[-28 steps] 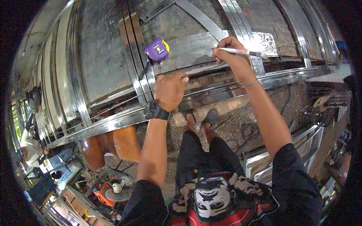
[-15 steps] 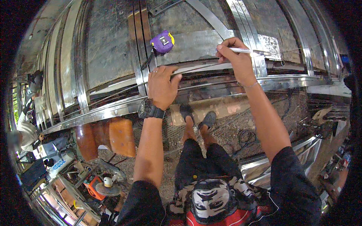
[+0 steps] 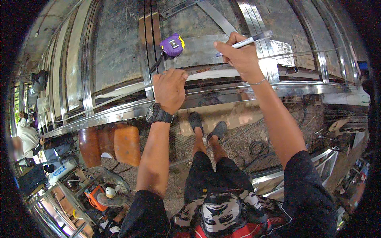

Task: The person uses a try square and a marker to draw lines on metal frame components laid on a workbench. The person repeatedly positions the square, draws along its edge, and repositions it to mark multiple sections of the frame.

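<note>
pen tip point(image 3: 220, 50) vanishes behind the right hand point(image 3: 241, 59), so where it meets the metal can't be seen. left hand point(image 3: 170, 89) folds its fingertips over the steel strip point(image 3: 222, 74), hiding the bit underneath. the purple tape measure point(image 3: 172, 44) sits too small to read, and its blade is lost among the bars. down at the far left, a person point(image 3: 27, 135) is blurred and cut by the dark rim. the orange tool point(image 3: 95, 196), perhaps a grinder, is half buried in clutter.
</note>
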Available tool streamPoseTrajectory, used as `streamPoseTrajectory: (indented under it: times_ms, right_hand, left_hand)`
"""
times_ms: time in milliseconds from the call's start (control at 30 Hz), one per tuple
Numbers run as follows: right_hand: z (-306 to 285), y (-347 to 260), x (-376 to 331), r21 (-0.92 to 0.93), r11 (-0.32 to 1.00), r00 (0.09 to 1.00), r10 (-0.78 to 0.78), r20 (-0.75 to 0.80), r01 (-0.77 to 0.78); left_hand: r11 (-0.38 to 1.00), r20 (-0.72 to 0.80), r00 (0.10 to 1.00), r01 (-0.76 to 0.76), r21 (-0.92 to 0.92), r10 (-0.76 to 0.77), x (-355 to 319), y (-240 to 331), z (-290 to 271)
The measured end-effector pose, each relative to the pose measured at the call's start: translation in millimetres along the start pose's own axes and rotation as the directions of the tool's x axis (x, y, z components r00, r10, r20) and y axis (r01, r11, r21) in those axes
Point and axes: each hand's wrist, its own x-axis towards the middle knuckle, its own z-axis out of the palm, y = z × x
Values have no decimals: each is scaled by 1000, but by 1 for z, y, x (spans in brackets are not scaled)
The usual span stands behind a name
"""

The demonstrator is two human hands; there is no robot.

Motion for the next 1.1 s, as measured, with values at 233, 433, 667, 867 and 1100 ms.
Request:
streamPoseTrajectory:
  times_ms: [233, 433, 667, 867, 1100]
  right_hand:
    - [10, 20, 0, -138, 990, 999, 32, 13, -30]
    - [15, 23, -4, -155, 987, 998, 53, 29, -48]
    - [20, 25, -5, -226, 974, 998, 25, 59, -12]
    - [19, 25, -5, -308, 951, 997, 18, 75, 6]
    - [17, 22, -6, -292, 955, 995, -20, 99, 49]
  left_hand:
    - [1000, -26, 1000, 12, 25, -11, -3, 0, 2]
    - [1000, -19, 999, 28, -7, -29, -5, 0, 4]
    - [998, 19, 998, 58, -13, -58, -6, -1, 3]
    - [996, 44, 995, 93, -2, -93, -4, 2, 1]
    - [996, 8, 998, 66, -51, -66, -3, 2, 2]
